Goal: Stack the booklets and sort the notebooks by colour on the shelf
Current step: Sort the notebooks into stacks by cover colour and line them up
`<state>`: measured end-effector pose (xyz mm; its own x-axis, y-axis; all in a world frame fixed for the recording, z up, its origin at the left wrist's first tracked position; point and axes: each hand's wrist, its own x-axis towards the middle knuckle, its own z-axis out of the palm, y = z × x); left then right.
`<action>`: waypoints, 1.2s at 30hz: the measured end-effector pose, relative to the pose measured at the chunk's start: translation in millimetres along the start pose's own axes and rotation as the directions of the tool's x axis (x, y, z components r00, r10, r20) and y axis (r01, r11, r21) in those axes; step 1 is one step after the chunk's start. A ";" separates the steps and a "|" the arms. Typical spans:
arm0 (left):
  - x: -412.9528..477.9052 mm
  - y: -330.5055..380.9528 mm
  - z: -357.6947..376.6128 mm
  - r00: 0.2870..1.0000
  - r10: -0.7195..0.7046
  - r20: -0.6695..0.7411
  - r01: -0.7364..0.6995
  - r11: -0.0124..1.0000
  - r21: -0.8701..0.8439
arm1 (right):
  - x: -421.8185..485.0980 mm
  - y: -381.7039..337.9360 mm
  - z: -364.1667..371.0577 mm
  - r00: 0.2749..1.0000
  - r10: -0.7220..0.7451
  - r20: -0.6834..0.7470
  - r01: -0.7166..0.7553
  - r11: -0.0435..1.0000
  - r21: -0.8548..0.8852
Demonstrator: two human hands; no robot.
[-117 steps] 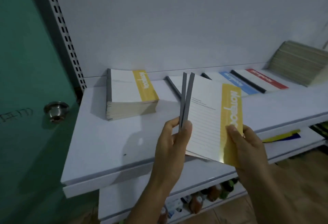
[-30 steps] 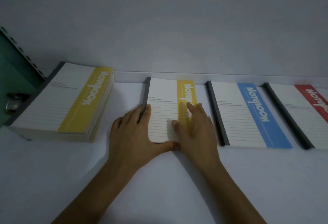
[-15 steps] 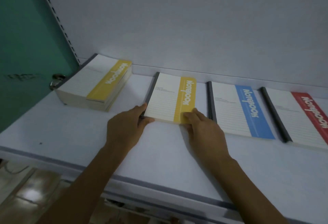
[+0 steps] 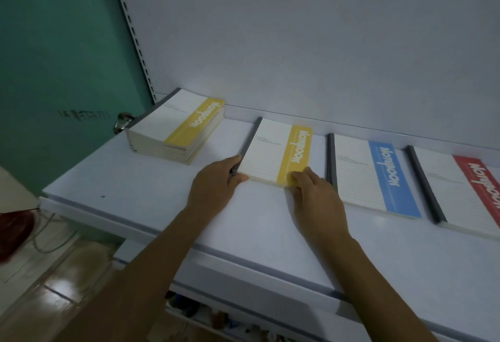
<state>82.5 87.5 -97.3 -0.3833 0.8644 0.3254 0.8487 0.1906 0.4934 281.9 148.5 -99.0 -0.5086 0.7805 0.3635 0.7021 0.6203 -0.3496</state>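
Our left hand [image 4: 216, 187] grips the yellow notebooks [image 4: 270, 152], our right hand [image 4: 316, 198] presses flat on them; blue notebooks [image 4: 357, 176] and red notebooks [image 4: 454, 195] lie sorted; only squaring seems left.

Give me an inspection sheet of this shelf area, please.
Surface: white shelf, one dark speck.
Job's things: tall yellow stack at left; middle yellow notebook, blue notebook, red notebook flat in a row, apart.
Clutter: nothing seen.
Grips: left hand holds the middle yellow notebook's near-left corner; right hand rests fingers on its yellow band.
Cables: pale cord on the floor, left.
Surroundings: green door with knob; blurred goods on lower shelf.
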 end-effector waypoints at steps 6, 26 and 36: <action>4.1 -4.0 2.8 0.994 0.109 -0.023 -0.111 0.992 -0.065 | 0.8 -4.9 -4.9 0.997 0.057 -0.047 -0.051 0.990 0.135; 54.8 -148.1 -120.8 0.868 0.484 0.114 -0.497 0.842 0.210 | 42.2 -213.4 79.7 0.891 0.420 -0.173 -0.314 0.845 0.434; 18.2 -171.3 -152.5 0.715 0.698 0.041 -0.688 0.713 -0.131 | 38.6 -243.8 84.1 0.732 0.681 0.005 -0.415 0.440 0.797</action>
<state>-125.5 -0.4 -52.9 0.3330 0.7704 0.5437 0.8215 -0.5201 0.2337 49.1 33.9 -72.3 0.1029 0.9944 0.0238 0.1228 0.0111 -0.9924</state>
